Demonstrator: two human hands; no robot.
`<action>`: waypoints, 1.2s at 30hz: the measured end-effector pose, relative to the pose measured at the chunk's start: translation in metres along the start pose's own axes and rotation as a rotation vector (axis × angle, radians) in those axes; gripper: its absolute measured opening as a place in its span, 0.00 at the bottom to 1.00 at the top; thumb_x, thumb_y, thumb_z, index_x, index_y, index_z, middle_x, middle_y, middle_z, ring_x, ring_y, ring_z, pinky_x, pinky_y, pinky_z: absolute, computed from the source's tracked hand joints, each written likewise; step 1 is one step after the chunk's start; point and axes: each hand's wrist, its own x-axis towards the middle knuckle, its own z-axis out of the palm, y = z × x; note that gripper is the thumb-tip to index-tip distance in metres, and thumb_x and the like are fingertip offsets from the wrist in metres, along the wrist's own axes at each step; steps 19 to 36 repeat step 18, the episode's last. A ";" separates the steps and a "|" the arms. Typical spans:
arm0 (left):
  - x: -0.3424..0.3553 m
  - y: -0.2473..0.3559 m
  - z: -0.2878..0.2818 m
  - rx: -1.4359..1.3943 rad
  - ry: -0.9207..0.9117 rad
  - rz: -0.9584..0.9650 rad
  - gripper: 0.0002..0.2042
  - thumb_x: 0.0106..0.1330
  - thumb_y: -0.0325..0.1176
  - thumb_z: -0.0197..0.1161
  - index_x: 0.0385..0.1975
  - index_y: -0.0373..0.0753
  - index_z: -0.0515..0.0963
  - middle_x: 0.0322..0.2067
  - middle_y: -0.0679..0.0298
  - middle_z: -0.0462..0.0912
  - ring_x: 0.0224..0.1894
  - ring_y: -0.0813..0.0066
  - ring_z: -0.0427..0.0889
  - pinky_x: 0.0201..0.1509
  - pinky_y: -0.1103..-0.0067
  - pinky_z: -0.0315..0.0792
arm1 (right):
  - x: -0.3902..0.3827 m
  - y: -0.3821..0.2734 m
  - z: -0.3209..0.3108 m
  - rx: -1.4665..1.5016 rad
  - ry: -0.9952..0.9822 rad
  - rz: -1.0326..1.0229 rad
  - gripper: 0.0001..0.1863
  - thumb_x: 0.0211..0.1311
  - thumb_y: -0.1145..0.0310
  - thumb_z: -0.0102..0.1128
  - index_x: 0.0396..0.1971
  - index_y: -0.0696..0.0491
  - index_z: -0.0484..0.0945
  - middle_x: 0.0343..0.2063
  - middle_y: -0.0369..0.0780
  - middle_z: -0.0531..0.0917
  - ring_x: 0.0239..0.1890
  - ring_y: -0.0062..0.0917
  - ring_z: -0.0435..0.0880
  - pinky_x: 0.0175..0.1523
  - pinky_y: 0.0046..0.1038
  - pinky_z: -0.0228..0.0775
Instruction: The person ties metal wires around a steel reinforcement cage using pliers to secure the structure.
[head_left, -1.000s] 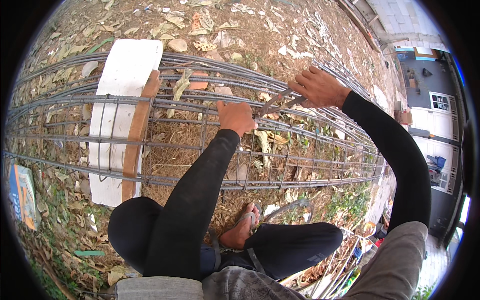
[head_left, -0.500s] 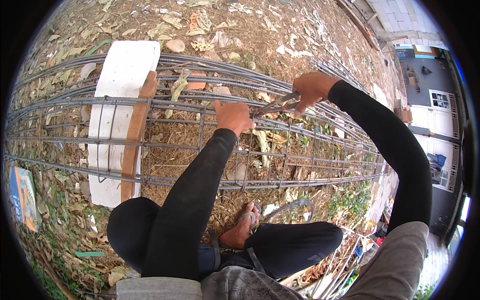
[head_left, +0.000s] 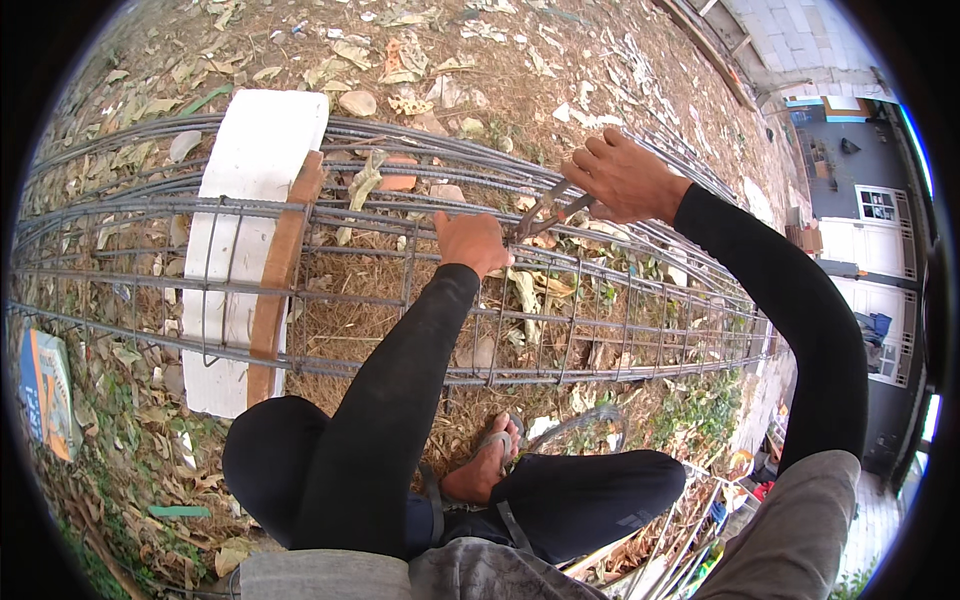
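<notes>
A long cage of steel rebar (head_left: 640, 374) with square stirrups runs across in front of me. My left hand (head_left: 472, 242) is closed around the cage's upper bar, its fingertips mostly hidden beneath. Just to its right, my right hand (head_left: 628, 178) grips the handles of metal pincers (head_left: 541, 214). Their handles stand apart, and the jaws rest at the bar beside my left hand. Whatever the jaws bite on is too small to make out.
A white board (head_left: 225, 320) and a brown wooden strip (head_left: 266, 310) lie crosswise at the cage on the left. Loose rebars (head_left: 400, 137) lie along its far side. A printed bag (head_left: 50, 395) is at far left. Dry leaves and stones cover the ground.
My right hand has turned and shifted slightly right, and the pincers' handles are spread wider. My left hand stays at the same bar.
</notes>
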 end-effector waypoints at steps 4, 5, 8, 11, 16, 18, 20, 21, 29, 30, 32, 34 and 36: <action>0.000 -0.003 0.005 0.025 0.080 0.030 0.21 0.48 0.52 0.74 0.39 0.47 0.88 0.31 0.61 0.87 0.38 0.60 0.84 0.54 0.60 0.56 | 0.010 -0.003 0.013 0.153 -0.262 0.182 0.18 0.55 0.54 0.69 0.37 0.53 0.82 0.24 0.39 0.82 0.25 0.34 0.84 0.31 0.40 0.75; 0.002 -0.001 0.005 0.025 0.018 0.021 0.22 0.49 0.52 0.74 0.41 0.47 0.88 0.32 0.61 0.87 0.40 0.59 0.85 0.56 0.59 0.56 | 0.009 0.002 0.012 0.125 -0.407 0.200 0.20 0.57 0.49 0.70 0.36 0.53 0.85 0.22 0.37 0.83 0.24 0.30 0.85 0.30 0.33 0.77; 0.000 -0.003 0.013 -0.063 0.111 0.032 0.16 0.47 0.48 0.77 0.28 0.45 0.86 0.27 0.60 0.87 0.38 0.57 0.85 0.60 0.56 0.59 | 0.017 0.008 0.000 1.163 -1.275 0.698 0.24 0.61 0.43 0.68 0.40 0.51 0.86 0.26 0.38 0.87 0.28 0.28 0.89 0.34 0.29 0.81; 0.000 0.000 0.006 -0.030 0.107 0.028 0.18 0.48 0.50 0.76 0.35 0.46 0.88 0.30 0.61 0.88 0.39 0.59 0.85 0.57 0.59 0.56 | -0.008 0.007 0.017 1.111 -1.078 0.477 0.27 0.65 0.40 0.62 0.45 0.51 0.85 0.32 0.41 0.90 0.31 0.22 0.89 0.38 0.27 0.81; 0.001 -0.002 0.005 -0.018 0.008 0.017 0.23 0.49 0.52 0.75 0.44 0.49 0.89 0.35 0.62 0.88 0.43 0.62 0.84 0.52 0.63 0.54 | -0.016 -0.013 0.016 1.150 -1.126 0.526 0.27 0.69 0.46 0.58 0.59 0.48 0.76 0.33 0.41 0.90 0.36 0.27 0.90 0.52 0.32 0.80; -0.001 -0.001 0.004 -0.031 0.021 0.036 0.25 0.48 0.53 0.76 0.46 0.48 0.88 0.40 0.59 0.89 0.46 0.62 0.84 0.52 0.63 0.55 | -0.027 -0.020 0.006 1.371 -1.120 0.670 0.32 0.68 0.43 0.58 0.65 0.46 0.69 0.37 0.39 0.90 0.41 0.32 0.90 0.52 0.35 0.80; -0.001 -0.001 0.004 -0.031 0.021 0.036 0.25 0.48 0.53 0.76 0.46 0.48 0.88 0.40 0.59 0.89 0.46 0.62 0.84 0.52 0.63 0.55 | -0.027 -0.020 0.006 1.371 -1.120 0.670 0.32 0.68 0.43 0.58 0.65 0.46 0.69 0.37 0.39 0.90 0.41 0.32 0.90 0.52 0.35 0.80; -0.001 -0.001 0.004 -0.031 0.021 0.036 0.25 0.48 0.53 0.76 0.46 0.48 0.88 0.40 0.59 0.89 0.46 0.62 0.84 0.52 0.63 0.55 | -0.027 -0.020 0.006 1.371 -1.120 0.670 0.32 0.68 0.43 0.58 0.65 0.46 0.69 0.37 0.39 0.90 0.41 0.32 0.90 0.52 0.35 0.80; -0.001 -0.001 0.004 -0.031 0.021 0.036 0.25 0.48 0.53 0.76 0.46 0.48 0.88 0.40 0.59 0.89 0.46 0.62 0.84 0.52 0.63 0.55 | -0.027 -0.020 0.006 1.371 -1.120 0.670 0.32 0.68 0.43 0.58 0.65 0.46 0.69 0.37 0.39 0.90 0.41 0.32 0.90 0.52 0.35 0.80; -0.001 -0.001 0.004 -0.031 0.021 0.036 0.25 0.48 0.53 0.76 0.46 0.48 0.88 0.40 0.59 0.89 0.46 0.62 0.84 0.52 0.63 0.55 | -0.027 -0.020 0.006 1.371 -1.120 0.670 0.32 0.68 0.43 0.58 0.65 0.46 0.69 0.37 0.39 0.90 0.41 0.32 0.90 0.52 0.35 0.80; -0.001 -0.001 0.004 -0.031 0.021 0.036 0.25 0.48 0.53 0.76 0.46 0.48 0.88 0.40 0.59 0.89 0.46 0.62 0.84 0.52 0.63 0.55 | -0.027 -0.020 0.006 1.371 -1.120 0.670 0.32 0.68 0.43 0.58 0.65 0.46 0.69 0.37 0.39 0.90 0.41 0.32 0.90 0.52 0.35 0.80; -0.001 -0.001 0.004 -0.031 0.021 0.036 0.25 0.48 0.53 0.76 0.46 0.48 0.88 0.40 0.59 0.89 0.46 0.62 0.84 0.52 0.63 0.55 | -0.027 -0.020 0.006 1.371 -1.120 0.670 0.32 0.68 0.43 0.58 0.65 0.46 0.69 0.37 0.39 0.90 0.41 0.32 0.90 0.52 0.35 0.80; -0.001 -0.001 0.004 -0.031 0.021 0.036 0.25 0.48 0.53 0.76 0.46 0.48 0.88 0.40 0.59 0.89 0.46 0.62 0.84 0.52 0.63 0.55 | -0.027 -0.020 0.006 1.371 -1.120 0.670 0.32 0.68 0.43 0.58 0.65 0.46 0.69 0.37 0.39 0.90 0.41 0.32 0.90 0.52 0.35 0.80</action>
